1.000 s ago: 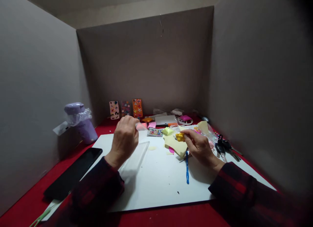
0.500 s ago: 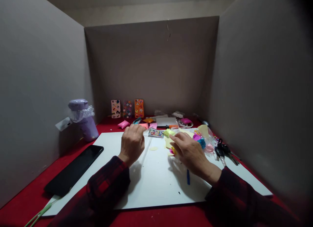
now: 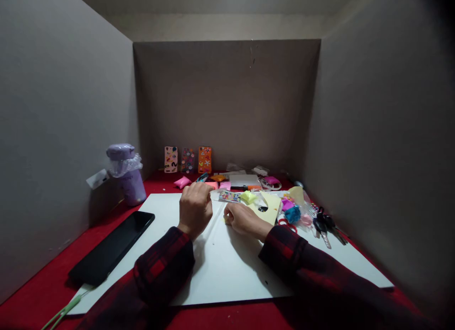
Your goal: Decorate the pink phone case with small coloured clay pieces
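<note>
My left hand [image 3: 195, 209] is closed over the white board [image 3: 209, 278], its fingers curled with the knuckles up. A thin, clear sliver shows at its fingertips, too faint to name. My right hand [image 3: 245, 219] reaches to the middle of the board with its fingers pinched together. Under its fingertips a bit of pale yellow paper piece [image 3: 225, 220] shows; the rest is covered. Just beyond lie a small pack with a colourful print [image 3: 229, 196], a neon yellow packet [image 3: 248, 197] and a yellow paper sheet [image 3: 272, 206] with a dark round hole.
A black phone [image 3: 113, 247] and a purple bottle [image 3: 131, 183] are on the left. Red-handled scissors [image 3: 289, 225], a blue lump [image 3: 293, 215] and keys [image 3: 323, 228] lie to the right. Decorated phone cases [image 3: 205, 160] stand at the back. Grey walls enclose the sides.
My right hand has moved left, from beside the yellow sheet to the pale yellow paper piece, uncovering the sheet's hole and the scissors' handles. My left hand stays nearly in place. The view has shifted slightly.
</note>
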Tool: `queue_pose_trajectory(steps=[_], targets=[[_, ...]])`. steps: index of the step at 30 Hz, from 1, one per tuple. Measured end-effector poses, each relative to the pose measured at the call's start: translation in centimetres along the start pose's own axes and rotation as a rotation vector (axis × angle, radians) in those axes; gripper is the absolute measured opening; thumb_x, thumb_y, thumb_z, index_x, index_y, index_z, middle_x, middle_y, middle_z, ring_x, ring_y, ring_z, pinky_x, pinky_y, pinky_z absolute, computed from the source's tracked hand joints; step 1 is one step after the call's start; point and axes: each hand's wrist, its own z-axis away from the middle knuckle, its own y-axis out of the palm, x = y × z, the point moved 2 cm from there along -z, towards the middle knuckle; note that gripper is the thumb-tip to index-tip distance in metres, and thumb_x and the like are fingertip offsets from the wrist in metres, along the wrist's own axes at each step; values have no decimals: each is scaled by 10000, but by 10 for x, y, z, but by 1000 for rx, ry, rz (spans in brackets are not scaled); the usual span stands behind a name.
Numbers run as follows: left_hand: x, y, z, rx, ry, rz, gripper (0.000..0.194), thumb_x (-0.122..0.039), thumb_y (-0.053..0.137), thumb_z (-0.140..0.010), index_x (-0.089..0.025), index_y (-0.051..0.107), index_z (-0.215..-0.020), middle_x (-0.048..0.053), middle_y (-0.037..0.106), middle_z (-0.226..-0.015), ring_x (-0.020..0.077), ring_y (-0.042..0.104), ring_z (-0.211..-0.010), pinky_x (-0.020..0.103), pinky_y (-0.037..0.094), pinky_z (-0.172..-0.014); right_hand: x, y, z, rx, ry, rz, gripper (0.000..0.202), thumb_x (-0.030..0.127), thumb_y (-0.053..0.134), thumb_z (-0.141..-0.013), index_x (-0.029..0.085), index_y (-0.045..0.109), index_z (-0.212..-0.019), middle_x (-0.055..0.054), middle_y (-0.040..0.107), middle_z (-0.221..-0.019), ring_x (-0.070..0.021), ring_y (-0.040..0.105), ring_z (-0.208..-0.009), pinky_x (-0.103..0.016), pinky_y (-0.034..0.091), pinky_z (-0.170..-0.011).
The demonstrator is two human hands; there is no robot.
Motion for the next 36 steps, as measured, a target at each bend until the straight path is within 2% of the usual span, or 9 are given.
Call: queue_pose_trajectory(steps=[6,10,15,18,20,24,31,36], targets=[[0,1,1,-4,-20,21,171,-46,478,-755,-200,550,-768,45,588,-728,220,528,-735,329,353,-651,8,-2,7,100,16,-61,236,302,557,-910,155,588,-1091,-59,621,-1086,-179,624,-910,-373,531,-776],[1,2,1,-8,-17,30,163,-52,483,-762,-201,549,-757,40,585,-713,215,526,-719,325,350,-643,8,-8,16,79,16,-115,225,299,564,-906,148,594,-1069,-53,629,-1053,-172,629,-886,-365,534,-760],[3,2,1,-17,-20,41,165,-51,486,-766,-199,558,-768,41,595,-724,215,531,-728,327,350,-654,-29,-40,19,-57,122,-180,256,295,542,-921,147,562,-1129,-55,625,-1052,-165,635,-860,-349,544,-729],[3,3,2,-24,-21,48,160,-51,491,-768,-197,558,-757,37,583,-707,213,526,-717,326,347,-648,-50,-52,26,-50,189,-182,244,299,543,-920,145,575,-1107,-54,629,-1047,-163,636,-852,-347,542,-728],[4,4,2,-27,-20,52,157,-53,496,-769,-197,554,-746,34,578,-702,212,523,-713,325,347,-645,-55,-50,34,7,198,-180,225,299,553,-913,142,593,-1070,-50,635,-1035,-163,635,-855,-348,540,-735],[5,6,3,-34,-23,60,158,-52,499,-768,-200,553,-750,29,576,-703,207,522,-711,319,350,-650,-48,-40,46,127,214,-154,228,303,568,-904,137,602,-1056,-46,639,-1023,-163,638,-837,-336,543,-718],[5,6,3,-42,-25,69,151,-54,511,-766,-200,549,-751,27,574,-702,206,519,-706,316,347,-646,-48,-45,47,97,295,6,243,306,557,-909,153,594,-1093,-61,615,-1114,-193,618,-939,-385,521,-798],[5,6,3,-35,-30,73,154,-54,509,-765,-200,552,-747,26,570,-695,208,518,-709,317,351,-652,-44,-41,49,164,276,52,238,307,564,-905,146,600,-1076,-56,628,-1076,-182,628,-899,-366,530,-771]])
